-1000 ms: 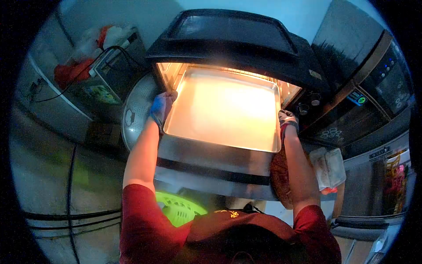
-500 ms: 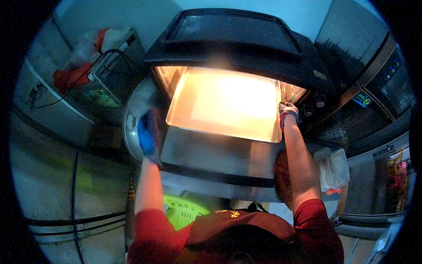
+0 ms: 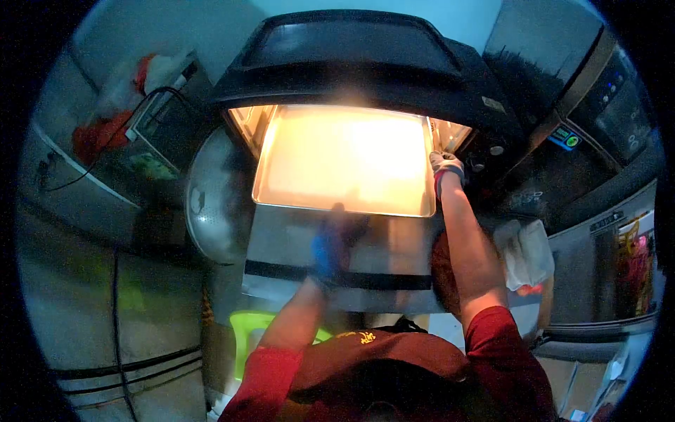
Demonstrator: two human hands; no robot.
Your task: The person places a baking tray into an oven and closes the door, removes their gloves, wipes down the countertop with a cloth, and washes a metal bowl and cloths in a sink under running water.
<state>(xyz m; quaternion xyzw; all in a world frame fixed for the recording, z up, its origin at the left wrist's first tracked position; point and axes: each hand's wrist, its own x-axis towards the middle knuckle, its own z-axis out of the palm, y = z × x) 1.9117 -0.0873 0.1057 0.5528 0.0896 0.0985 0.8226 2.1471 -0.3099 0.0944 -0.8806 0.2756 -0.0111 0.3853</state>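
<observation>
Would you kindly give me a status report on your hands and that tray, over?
Right hand gripping right edge of tray. Left hand blurred near front edge, contact unclear. Tray partly inside lit oven; no obstruction visible.

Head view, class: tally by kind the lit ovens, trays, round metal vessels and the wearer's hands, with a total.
Lit oven: 1
Tray: 1
Round metal vessel: 1
Hands, left hand and right hand: 2
Total: 5

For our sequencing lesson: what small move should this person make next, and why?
Perhaps bring the left hand against the front rim of the tray: it juts from the lit oven, and the right hand grips only its right edge.
</observation>
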